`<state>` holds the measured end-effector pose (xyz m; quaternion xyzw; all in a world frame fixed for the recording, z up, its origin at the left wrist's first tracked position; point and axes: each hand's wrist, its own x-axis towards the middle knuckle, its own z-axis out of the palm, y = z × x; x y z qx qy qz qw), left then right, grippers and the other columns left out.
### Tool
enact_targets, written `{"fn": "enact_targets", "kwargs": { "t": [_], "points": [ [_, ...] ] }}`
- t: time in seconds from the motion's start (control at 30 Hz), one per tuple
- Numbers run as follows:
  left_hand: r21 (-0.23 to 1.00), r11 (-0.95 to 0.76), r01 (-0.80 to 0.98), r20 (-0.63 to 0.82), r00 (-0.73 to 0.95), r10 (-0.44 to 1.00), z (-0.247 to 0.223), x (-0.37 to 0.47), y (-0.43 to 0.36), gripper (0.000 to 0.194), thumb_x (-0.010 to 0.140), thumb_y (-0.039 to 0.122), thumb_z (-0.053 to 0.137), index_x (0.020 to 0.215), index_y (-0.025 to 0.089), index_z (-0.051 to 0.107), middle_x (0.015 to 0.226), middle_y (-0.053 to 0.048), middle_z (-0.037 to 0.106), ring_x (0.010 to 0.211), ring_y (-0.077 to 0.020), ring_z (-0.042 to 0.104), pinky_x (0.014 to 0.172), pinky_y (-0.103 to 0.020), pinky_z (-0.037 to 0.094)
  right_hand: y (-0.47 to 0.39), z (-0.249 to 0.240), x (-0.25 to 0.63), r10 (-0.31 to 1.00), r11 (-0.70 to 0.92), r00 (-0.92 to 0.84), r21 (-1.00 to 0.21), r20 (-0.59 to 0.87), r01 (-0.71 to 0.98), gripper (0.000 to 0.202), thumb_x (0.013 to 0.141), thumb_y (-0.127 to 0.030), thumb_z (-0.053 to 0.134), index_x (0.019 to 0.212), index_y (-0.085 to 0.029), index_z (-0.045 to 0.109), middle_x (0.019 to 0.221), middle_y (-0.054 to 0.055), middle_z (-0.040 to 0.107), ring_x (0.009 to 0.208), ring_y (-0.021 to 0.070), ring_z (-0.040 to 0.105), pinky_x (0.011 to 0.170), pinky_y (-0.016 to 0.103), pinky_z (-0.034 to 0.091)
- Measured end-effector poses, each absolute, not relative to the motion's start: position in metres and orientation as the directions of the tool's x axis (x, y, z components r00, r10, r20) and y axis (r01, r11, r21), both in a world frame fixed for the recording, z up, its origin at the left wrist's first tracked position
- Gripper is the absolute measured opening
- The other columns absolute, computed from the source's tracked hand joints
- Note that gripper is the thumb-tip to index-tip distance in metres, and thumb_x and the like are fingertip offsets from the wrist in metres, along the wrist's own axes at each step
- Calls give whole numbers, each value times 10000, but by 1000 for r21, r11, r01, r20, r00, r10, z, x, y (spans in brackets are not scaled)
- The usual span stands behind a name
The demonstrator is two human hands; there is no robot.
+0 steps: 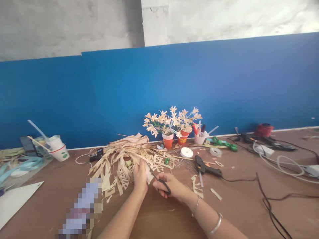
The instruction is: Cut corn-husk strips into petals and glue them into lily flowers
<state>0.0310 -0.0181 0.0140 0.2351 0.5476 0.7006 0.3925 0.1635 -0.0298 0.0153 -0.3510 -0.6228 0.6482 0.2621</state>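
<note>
While the right hand (174, 186) holds scissors (165, 183), white cup (57, 154), green logo (65, 155) illegible

We get soft, diffuse light, brightest on the concrete wall (249, 20) at upper right; shadows are soft, fine detail smears, and coarse pixels cover a patch (81, 210) at lower left.

On the table (154, 222) I saw a heap of husks (124, 151) before the panel (112, 93), a cup (59, 154) well to its left and two flowerpots (167, 143) behind it to the right. The left hand (140, 177) was at the heap's near edge, the right hand (171, 186) just right of it with scissors (164, 182). Farther right lay a glue gun (208, 168), a tape roll (186, 152) behind it to the left, and cords (267, 199) beyond to the right.
</note>
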Motion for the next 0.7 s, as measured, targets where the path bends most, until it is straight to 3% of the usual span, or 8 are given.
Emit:
{"fn": "enact_targets", "kwargs": {
  "t": [0.33, 0.7],
  "points": [
    [949, -84, -305, -95, -527, 845, 15, 27, -16, 443, 589, 578, 680, 676, 160, 561, 553, 32, 563, 522, -124, 531, 518, -229, 410, -27, 16, 169, 754, -65, -643, -990, -133, 129, 350, 705, -495, 645, 683, -175, 504, 440, -71, 487, 380, 56, 395, 378, 169, 296],
    [922, -31, -385, -135, -395, 909, 16, 23, -15, 420, 583, 513, 703, 790, 160, 611, 594, 16, 614, 545, -151, 588, 523, -242, 444, -22, 15, 177, 727, -62, -670, -986, -149, 153, 303, 730, -448, 647, 717, -170, 529, 441, -75, 481, 377, 52, 388, 375, 157, 301]
  ]
}}
